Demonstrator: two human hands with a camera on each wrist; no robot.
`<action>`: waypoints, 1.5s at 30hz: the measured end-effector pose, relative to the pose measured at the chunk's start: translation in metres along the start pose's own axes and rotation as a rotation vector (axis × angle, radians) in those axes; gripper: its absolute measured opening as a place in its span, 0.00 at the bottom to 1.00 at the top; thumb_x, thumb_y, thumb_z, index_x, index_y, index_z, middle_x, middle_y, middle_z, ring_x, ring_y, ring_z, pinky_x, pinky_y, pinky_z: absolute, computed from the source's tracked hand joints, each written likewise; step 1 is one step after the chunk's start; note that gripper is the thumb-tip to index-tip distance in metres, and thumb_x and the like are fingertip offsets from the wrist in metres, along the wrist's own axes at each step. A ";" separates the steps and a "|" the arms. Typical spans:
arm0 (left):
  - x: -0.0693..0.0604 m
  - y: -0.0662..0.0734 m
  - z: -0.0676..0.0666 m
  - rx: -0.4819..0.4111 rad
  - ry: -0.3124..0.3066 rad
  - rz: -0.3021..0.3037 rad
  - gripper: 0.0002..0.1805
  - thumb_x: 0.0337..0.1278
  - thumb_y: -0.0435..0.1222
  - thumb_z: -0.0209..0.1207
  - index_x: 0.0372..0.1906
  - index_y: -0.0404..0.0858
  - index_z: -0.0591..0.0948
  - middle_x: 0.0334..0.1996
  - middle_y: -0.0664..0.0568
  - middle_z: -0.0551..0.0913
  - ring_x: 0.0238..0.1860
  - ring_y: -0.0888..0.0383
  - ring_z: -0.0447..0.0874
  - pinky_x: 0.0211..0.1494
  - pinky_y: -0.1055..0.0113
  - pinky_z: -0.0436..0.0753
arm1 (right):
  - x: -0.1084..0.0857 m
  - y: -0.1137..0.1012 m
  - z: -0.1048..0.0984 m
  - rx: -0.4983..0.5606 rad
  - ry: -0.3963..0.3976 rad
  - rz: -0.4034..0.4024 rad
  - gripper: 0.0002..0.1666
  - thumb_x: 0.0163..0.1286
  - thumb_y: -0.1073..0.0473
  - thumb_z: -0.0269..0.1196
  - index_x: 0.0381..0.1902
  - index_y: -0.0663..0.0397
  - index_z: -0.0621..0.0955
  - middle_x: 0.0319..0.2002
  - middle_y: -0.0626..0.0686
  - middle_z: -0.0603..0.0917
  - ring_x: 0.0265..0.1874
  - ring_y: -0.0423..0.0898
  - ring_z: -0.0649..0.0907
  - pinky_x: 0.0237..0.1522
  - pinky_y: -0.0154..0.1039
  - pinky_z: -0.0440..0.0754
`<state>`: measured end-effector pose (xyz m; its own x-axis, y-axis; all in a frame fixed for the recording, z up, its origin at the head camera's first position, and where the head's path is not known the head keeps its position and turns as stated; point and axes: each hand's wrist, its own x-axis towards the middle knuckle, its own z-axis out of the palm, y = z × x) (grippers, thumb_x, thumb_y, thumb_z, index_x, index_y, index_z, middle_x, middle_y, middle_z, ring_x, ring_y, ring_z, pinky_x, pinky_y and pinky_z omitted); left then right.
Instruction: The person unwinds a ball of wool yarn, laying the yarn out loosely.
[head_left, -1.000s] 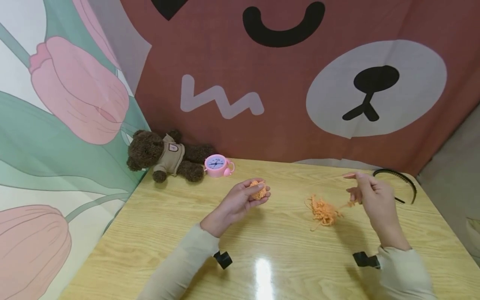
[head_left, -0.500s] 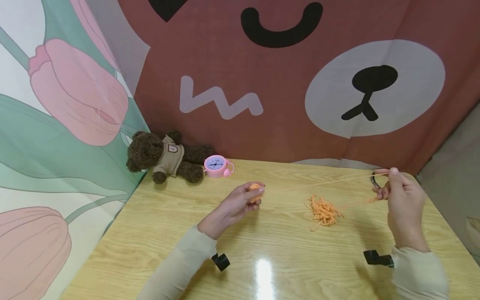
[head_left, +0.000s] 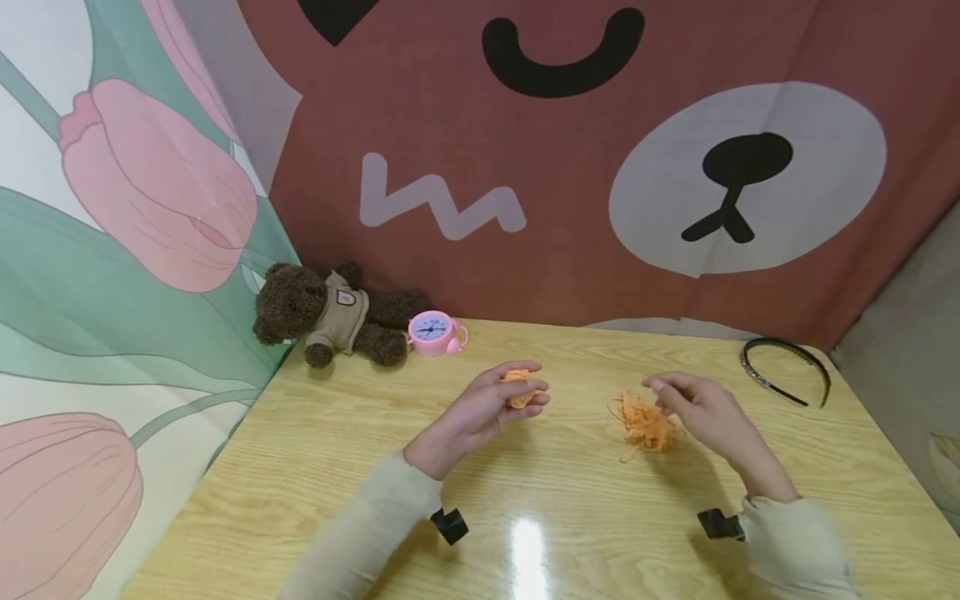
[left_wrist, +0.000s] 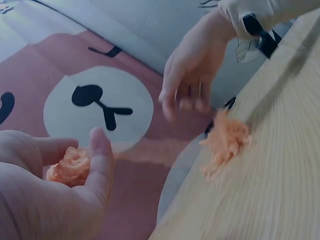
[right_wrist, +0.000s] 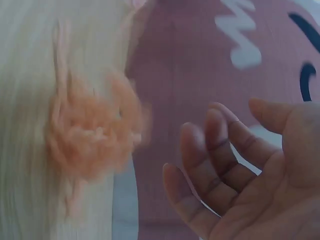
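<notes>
My left hand (head_left: 480,404) holds a small wound ball of orange yarn (head_left: 519,388) between thumb and fingers; in the left wrist view the ball (left_wrist: 72,166) shows between them. A loose heap of the same yarn (head_left: 647,423) lies on the table to the right. Just above that heap is my right hand (head_left: 712,415), its fingers loosely bent. Seen from the right wrist, the thumb stands apart from the fingertips (right_wrist: 215,112) and no strand shows between them. The heap appears blurred in that view.
On the wooden table (head_left: 585,500), a brown teddy bear (head_left: 341,312) lies at the back left beside a pink alarm clock (head_left: 432,332). A black headband (head_left: 787,367) rests at the back right. A printed cloth hangs behind the table.
My right hand went out to the right, pulling a strand taut from the ball, then came back left above the heap. The left hand shifted slightly, still holding the ball.
</notes>
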<state>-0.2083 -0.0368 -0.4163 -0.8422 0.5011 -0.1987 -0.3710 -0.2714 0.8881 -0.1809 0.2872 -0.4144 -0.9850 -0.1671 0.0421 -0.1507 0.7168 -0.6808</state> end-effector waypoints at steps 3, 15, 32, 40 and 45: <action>0.003 0.000 0.009 -0.009 -0.009 0.008 0.23 0.74 0.32 0.55 0.70 0.36 0.70 0.46 0.47 0.83 0.43 0.61 0.87 0.49 0.72 0.89 | 0.006 -0.015 0.022 0.005 -0.065 -0.055 0.31 0.81 0.39 0.48 0.68 0.53 0.76 0.58 0.59 0.84 0.54 0.57 0.85 0.49 0.55 0.87; 0.016 0.003 0.010 -0.040 0.066 0.003 0.21 0.76 0.34 0.52 0.69 0.37 0.70 0.63 0.35 0.78 0.47 0.58 0.87 0.55 0.69 0.88 | 0.012 -0.053 0.055 0.217 -0.232 -0.168 0.23 0.84 0.46 0.47 0.44 0.52 0.85 0.12 0.55 0.74 0.09 0.44 0.72 0.19 0.35 0.80; 0.025 0.002 -0.005 -0.128 0.129 0.029 0.04 0.72 0.28 0.56 0.45 0.39 0.76 0.40 0.52 0.81 0.41 0.62 0.85 0.49 0.73 0.88 | 0.001 -0.031 0.012 0.255 0.193 -0.204 0.23 0.85 0.51 0.46 0.47 0.60 0.84 0.12 0.56 0.70 0.20 0.53 0.79 0.43 0.27 0.85; 0.023 0.004 -0.011 -0.182 0.163 0.029 0.04 0.75 0.30 0.52 0.48 0.39 0.70 0.48 0.45 0.80 0.43 0.56 0.89 0.52 0.68 0.89 | -0.002 -0.024 0.000 0.271 0.240 -0.092 0.27 0.83 0.44 0.45 0.50 0.57 0.83 0.14 0.57 0.70 0.22 0.50 0.81 0.42 0.27 0.85; 0.022 0.005 -0.015 -0.186 0.181 0.062 0.21 0.78 0.31 0.49 0.69 0.32 0.67 0.57 0.39 0.78 0.43 0.58 0.89 0.52 0.71 0.89 | -0.004 -0.016 -0.010 0.301 0.332 -0.044 0.28 0.83 0.44 0.45 0.52 0.60 0.83 0.14 0.54 0.72 0.20 0.49 0.79 0.40 0.25 0.85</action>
<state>-0.2349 -0.0395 -0.4221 -0.9155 0.3286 -0.2322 -0.3682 -0.4513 0.8129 -0.1757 0.2832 -0.3970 -0.9590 0.0681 0.2750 -0.2108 0.4769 -0.8533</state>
